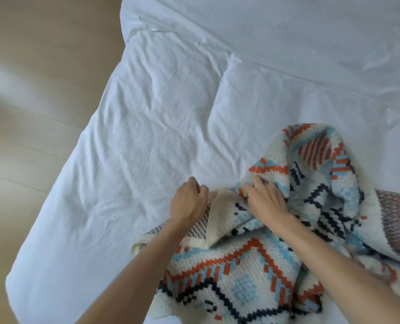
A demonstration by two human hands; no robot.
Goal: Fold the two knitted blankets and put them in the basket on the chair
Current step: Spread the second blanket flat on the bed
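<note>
Grip: left hand point(189, 199) and right hand point(266, 201) each clutch the bunched patterned blanket point(241, 277), which runs near-to-far.

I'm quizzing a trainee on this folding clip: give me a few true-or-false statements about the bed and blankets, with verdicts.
1. The patterned knitted blanket lies crumpled, not folded, on the white bed sheet. True.
2. The right hand grips the patterned knitted blanket. True.
3. The basket stands beside the bed. False: no basket or chair is in view.
4. The grey knitted blanket lies left of the patterned one. False: it shows at the right edge, partly covered by it.
</note>
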